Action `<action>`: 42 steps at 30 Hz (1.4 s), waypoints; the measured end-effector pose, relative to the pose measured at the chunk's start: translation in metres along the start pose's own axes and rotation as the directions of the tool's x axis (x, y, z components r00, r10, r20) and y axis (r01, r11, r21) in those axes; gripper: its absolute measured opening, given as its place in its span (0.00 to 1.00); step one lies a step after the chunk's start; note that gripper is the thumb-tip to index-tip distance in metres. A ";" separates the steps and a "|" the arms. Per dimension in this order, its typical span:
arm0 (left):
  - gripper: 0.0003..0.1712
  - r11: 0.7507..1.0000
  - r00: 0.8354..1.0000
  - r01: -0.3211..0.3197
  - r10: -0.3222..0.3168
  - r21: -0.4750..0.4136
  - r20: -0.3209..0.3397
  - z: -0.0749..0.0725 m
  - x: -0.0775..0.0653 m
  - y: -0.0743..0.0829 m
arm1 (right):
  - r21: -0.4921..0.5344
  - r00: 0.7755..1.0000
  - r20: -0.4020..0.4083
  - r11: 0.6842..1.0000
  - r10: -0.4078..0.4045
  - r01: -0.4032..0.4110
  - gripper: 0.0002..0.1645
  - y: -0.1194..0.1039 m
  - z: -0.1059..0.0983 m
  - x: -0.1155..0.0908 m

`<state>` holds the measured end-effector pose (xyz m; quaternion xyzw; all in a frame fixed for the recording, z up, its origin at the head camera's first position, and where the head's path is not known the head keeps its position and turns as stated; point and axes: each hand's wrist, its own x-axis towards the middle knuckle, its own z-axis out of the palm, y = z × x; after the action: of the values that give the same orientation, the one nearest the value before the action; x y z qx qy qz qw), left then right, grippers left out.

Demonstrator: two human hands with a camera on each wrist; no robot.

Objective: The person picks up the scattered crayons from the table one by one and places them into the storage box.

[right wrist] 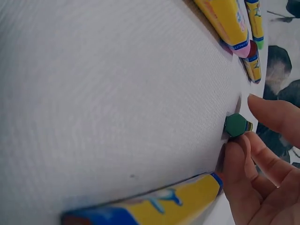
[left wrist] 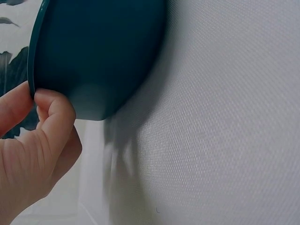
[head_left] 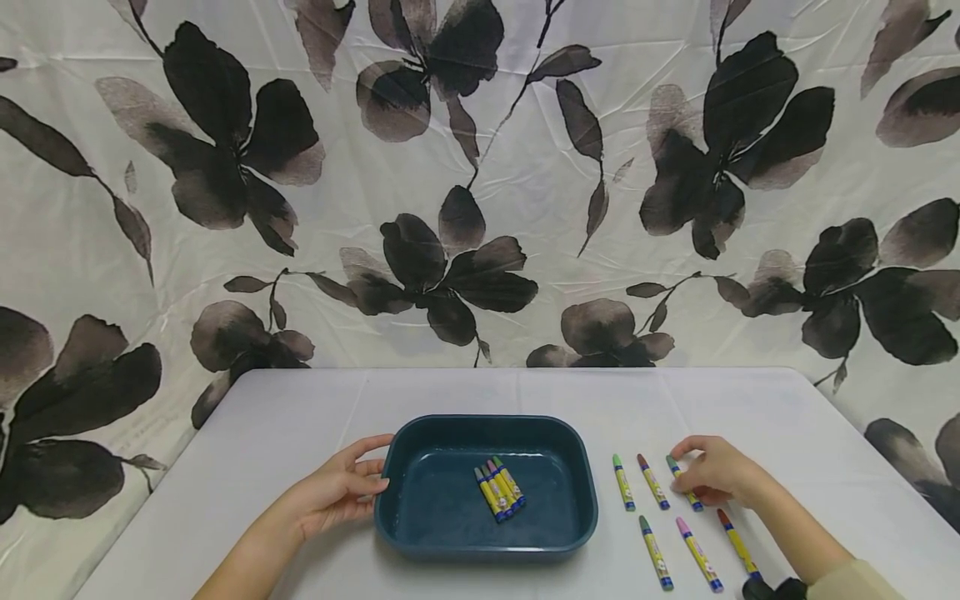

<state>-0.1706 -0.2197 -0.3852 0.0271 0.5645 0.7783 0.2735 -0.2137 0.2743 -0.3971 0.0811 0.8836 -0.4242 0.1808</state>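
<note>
My left hand pinches the left rim of a dark teal tray; in the left wrist view its thumb and finger meet at the tray's edge. Inside the tray, several crayons with yellow wrappers lie side by side. To the right of it, my right hand is around a dark green crayon lying on the table. In the right wrist view, fingers are close below the green crayon's hexagonal end, while the thumb stands above it with a visible gap.
Around the right hand lie a light green crayon, two brown crayons, one at the back and one at the front, another green crayon and a pink crayon. A floral cloth hangs behind the white table.
</note>
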 end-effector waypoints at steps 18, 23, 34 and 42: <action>0.44 1.000 1.000 -0.001 0.001 -0.004 0.007 -0.001 0.000 0.000 | -0.014 0.999 -0.014 0.999 -0.032 0.032 0.22 -0.001 0.002 0.000; 0.44 1.000 1.000 -0.005 0.005 0.001 0.015 -0.002 0.001 -0.001 | 0.002 0.999 -0.003 0.999 -0.033 0.033 0.21 -0.002 0.001 -0.001; 0.44 1.000 1.000 -0.006 0.006 0.005 0.016 -0.003 0.001 -0.002 | -0.003 0.999 0.037 1.000 -0.004 0.004 0.24 -0.009 0.000 -0.002; 0.44 1.000 1.000 -0.007 0.007 0.000 0.020 -0.003 0.002 -0.002 | 0.051 0.997 0.072 0.999 -0.003 0.000 0.27 -0.017 -0.003 -0.004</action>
<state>-0.1723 -0.2216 -0.3887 0.0367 0.5617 0.7790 0.2763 -0.2161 0.2659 -0.3822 0.0696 0.8655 -0.4494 0.2102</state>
